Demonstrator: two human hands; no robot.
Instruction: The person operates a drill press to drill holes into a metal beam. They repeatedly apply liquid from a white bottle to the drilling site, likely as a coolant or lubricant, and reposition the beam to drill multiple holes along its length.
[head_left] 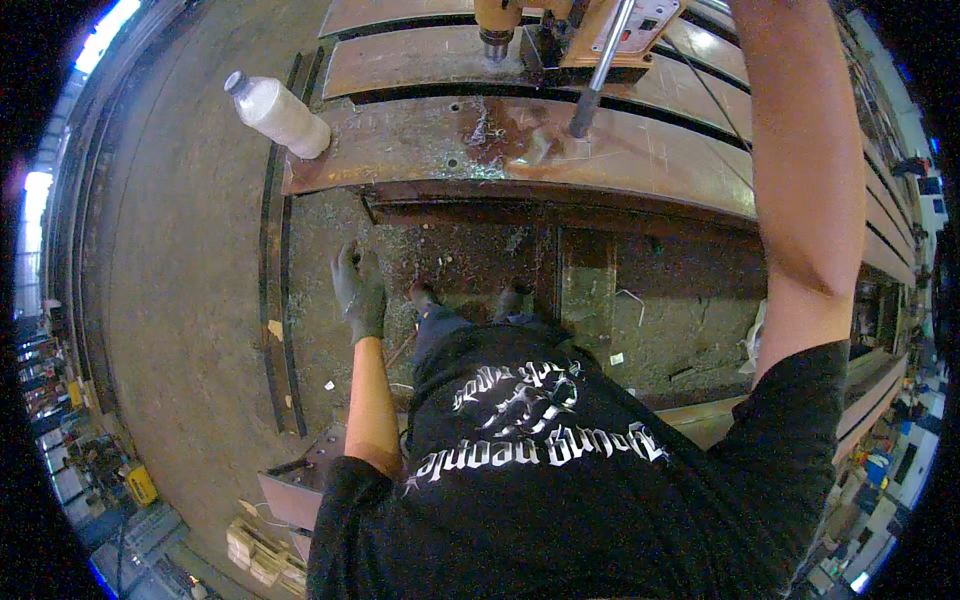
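A rusty steel beam (640,150) lies across in front of me, with a wet patch and drilled holes on its top. An orange magnetic drill (590,30) stands on the beam at the top edge, its chuck (495,40) above the steel and a grey lever handle (598,75) hanging down. My left hand (360,290), in a dark glove, hangs loose at my side over the floor, fingers apart, holding nothing. My right arm (800,180) reaches up toward the drill; that hand is out of the picture.
A white plastic bottle (280,115) lies on the beam's left end. More steel beams (420,55) lie parallel behind. Flat steel strips (275,300) rest on the dirty concrete floor at left. Metal chips litter the ground by my shoes (470,297).
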